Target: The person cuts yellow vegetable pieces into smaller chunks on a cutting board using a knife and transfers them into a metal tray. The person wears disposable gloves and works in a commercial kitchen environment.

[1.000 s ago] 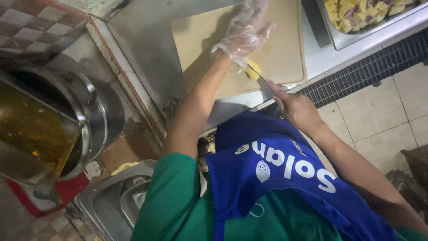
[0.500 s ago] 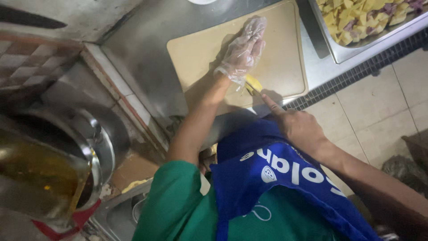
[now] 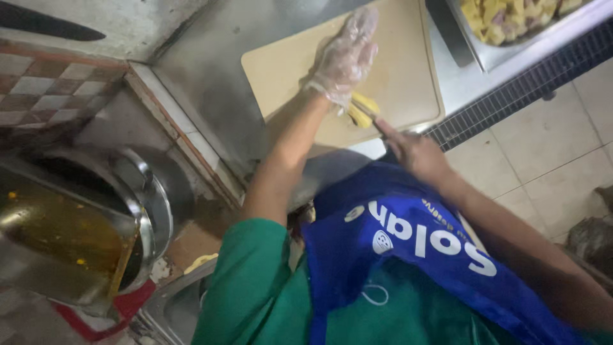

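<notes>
A steel table (image 3: 211,83) carries a beige cutting board (image 3: 408,76). On it a yellow food piece (image 3: 361,110) is pressed under the gloved left hand (image 3: 345,57), fingers flat. A knife (image 3: 377,122) is gripped by the right hand (image 3: 415,153) beside it.

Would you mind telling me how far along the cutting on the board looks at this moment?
Done: a metal tray at the top right already holds yellow cut chunks. In hand: the gloved left hand presses a yellow piece onto the cutting board, while the bare right hand holds a knife at it. Left: that piece is not yet in the tray.
</notes>
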`<state>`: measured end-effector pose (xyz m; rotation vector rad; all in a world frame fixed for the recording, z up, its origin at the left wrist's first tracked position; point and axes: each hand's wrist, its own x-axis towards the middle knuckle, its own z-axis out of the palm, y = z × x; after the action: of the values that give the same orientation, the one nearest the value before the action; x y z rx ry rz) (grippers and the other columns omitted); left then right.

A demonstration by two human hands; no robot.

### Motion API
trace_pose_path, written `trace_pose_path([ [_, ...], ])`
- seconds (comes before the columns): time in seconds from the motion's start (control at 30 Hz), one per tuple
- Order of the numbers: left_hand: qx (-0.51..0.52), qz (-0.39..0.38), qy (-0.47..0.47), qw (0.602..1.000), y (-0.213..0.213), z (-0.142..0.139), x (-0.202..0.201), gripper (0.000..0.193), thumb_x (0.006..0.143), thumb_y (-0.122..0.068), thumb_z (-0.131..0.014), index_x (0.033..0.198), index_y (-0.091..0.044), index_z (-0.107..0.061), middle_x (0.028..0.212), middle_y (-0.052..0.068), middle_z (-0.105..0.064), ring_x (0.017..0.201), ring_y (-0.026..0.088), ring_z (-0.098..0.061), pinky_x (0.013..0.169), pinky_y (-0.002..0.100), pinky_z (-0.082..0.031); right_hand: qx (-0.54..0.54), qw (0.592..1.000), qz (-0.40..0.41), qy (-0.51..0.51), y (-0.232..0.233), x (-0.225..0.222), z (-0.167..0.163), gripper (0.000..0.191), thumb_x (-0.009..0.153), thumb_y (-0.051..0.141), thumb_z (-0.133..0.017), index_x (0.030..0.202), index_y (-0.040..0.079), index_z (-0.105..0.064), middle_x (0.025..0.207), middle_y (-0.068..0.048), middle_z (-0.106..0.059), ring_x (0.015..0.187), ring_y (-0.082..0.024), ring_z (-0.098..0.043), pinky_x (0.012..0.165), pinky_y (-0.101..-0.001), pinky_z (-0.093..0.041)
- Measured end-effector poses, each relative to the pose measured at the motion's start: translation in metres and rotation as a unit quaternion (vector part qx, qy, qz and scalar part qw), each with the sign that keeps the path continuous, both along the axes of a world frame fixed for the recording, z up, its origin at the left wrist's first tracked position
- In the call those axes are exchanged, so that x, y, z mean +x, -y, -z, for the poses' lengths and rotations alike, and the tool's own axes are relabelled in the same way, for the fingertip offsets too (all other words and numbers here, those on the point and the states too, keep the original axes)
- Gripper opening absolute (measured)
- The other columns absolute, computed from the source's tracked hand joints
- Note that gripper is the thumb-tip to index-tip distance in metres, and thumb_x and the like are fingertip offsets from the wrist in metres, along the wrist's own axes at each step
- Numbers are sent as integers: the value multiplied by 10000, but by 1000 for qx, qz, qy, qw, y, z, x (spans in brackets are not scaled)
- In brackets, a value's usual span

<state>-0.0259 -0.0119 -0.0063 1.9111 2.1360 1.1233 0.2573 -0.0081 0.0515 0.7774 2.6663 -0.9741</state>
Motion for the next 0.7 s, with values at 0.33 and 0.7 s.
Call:
trace_pose_path([
  [0.33,-183,181,-60,964,119,-70,39,602,771,-258,-732,1350,-121,-643,1412,118,-592,1207,347,-553,952,517,-462,-166,965,106,-172,-19,18,22,546,1061,237,-550,1583,225,-390,1403,-224,-626,1257,-367,-641,1033,-420,-505],
  [0.7,-24,-77,-2,997,130,0,70,785,779,-297,-860,1423,-5,-520,1429,178,-550,1275,366,-571,1078,460,-482,-95,984,114,-96,8,24,-7,603,1025,235,-601,1589,275,-390,1017,-293,-712,944,-475,-690,800,-535,-539],
])
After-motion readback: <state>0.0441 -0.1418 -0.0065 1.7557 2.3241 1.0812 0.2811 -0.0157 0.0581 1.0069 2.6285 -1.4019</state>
